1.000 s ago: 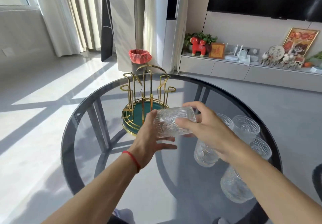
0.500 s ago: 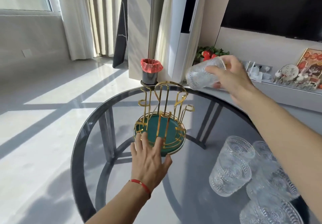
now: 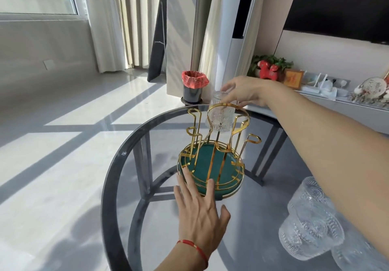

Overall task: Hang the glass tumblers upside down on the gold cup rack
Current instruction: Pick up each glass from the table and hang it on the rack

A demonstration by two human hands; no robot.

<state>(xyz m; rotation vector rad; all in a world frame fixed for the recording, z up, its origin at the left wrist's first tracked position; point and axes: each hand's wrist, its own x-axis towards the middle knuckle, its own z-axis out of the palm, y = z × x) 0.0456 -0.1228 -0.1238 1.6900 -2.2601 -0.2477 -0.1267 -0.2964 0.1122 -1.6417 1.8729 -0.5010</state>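
The gold cup rack [image 3: 212, 157] with a green round base stands on the glass table [image 3: 117, 165]. My right hand [image 3: 244, 91] grips a patterned glass tumbler [image 3: 221, 119] by its bottom, mouth down, at the far side of the rack behind the gold handle arch. Whether it sits on a prong I cannot tell. My left hand [image 3: 200, 211] lies flat, fingers spread, with its fingertips on the near rim of the rack's base. Several more glass tumblers [image 3: 311, 226] stand upright at the table's right, partly behind my right forearm.
A small bin with a red liner [image 3: 193, 87] stands on the floor beyond the table. A low shelf with ornaments [image 3: 328, 89] runs along the right wall. The table's dark rim curves close on the left.
My right hand has carried the tumbler up and over, then lowered it mouth down onto the rack's far side. My left hand let go of the glass and now rests at the rack's base.
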